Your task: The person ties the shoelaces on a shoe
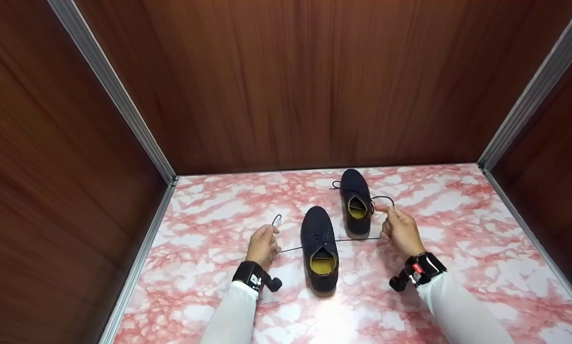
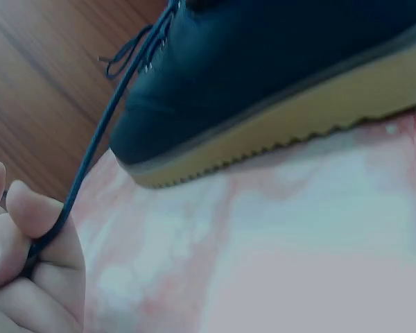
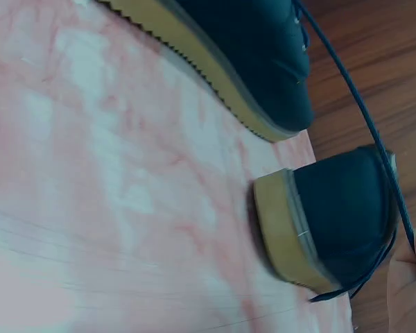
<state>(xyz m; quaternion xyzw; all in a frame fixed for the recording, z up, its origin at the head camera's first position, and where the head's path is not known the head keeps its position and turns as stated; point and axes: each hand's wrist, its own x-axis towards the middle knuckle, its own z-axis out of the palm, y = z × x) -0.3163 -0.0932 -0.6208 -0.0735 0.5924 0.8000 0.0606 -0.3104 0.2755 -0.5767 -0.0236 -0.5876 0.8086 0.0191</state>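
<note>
One near shoe (image 1: 316,227) and one far shoe (image 1: 354,181) make two shoes, with two laces (image 1: 293,249). One left hand (image 1: 262,243) and one right hand (image 1: 401,231) make two hands. There are two sleeves (image 1: 233,310), two wrist straps (image 1: 248,273), three wooden walls (image 1: 291,71), two metal corner posts (image 1: 117,95) and one worktop (image 1: 209,248).

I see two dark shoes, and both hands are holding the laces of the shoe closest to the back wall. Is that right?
Not quite: the laces in the left hand and right hand belong to the nearer shoe, the one closest to the person. The head view shows them stretching out from it to both sides.
</note>
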